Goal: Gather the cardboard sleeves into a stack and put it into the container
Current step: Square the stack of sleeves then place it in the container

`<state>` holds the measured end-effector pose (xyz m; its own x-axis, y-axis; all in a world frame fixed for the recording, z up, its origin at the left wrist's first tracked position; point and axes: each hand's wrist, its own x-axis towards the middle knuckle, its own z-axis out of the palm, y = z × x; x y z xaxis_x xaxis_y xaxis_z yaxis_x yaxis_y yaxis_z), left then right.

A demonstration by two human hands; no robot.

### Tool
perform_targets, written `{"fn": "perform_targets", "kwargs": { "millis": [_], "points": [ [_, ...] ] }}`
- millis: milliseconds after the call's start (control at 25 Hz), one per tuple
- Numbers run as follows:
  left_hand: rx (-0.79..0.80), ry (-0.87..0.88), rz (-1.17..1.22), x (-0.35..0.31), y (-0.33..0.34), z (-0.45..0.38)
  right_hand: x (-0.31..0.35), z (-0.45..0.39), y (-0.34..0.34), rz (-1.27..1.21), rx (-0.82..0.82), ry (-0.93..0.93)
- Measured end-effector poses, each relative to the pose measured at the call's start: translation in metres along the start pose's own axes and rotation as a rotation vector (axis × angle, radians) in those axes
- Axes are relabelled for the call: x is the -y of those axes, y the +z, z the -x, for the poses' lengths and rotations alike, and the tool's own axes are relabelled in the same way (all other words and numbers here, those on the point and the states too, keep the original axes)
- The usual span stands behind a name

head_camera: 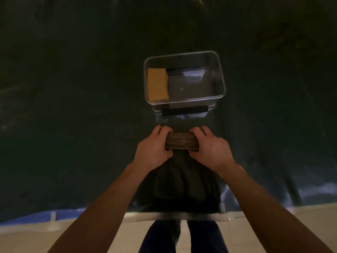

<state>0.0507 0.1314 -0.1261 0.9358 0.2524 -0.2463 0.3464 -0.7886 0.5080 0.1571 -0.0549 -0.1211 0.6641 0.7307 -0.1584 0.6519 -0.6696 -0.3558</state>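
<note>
A stack of brown cardboard sleeves (181,141) sits between my two hands, seen edge-on, just above the dark table cover. My left hand (154,146) grips its left end and my right hand (209,147) grips its right end. A clear plastic container (221,84) stands straight ahead, a short way beyond the stack. Inside it, against the left wall, lies a yellow-brown stack of cardboard sleeves (157,84). The right part of the container's floor is bare.
The container rests on its clear lid, whose black latch bar (185,110) faces me. A dark glossy sheet (73,106) covers the table. The table's near edge (173,215) runs below my forearms, with pale floor tiles and my legs beneath.
</note>
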Motion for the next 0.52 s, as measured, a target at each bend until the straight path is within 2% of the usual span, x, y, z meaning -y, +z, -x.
{"fn": "perform_targets", "kwargs": {
  "millis": [120, 280, 400, 520],
  "points": [
    [0.004, -0.021, 0.069, 0.002, 0.003, 0.002, -0.005, 0.002, 0.001, -0.152, 0.045, 0.052],
    [-0.024, -0.148, 0.369, 0.006, 0.012, 0.005, -0.017, 0.006, 0.006, -0.403, 0.073, 0.161],
    [-0.013, -0.194, 0.408, 0.009, 0.011, 0.004, -0.018, 0.005, 0.012, -0.361, 0.062, 0.124],
    [0.076, -0.179, 0.376, 0.008, 0.005, 0.001, -0.018, -0.001, 0.011, -0.305, 0.101, 0.096]
  ]
}}
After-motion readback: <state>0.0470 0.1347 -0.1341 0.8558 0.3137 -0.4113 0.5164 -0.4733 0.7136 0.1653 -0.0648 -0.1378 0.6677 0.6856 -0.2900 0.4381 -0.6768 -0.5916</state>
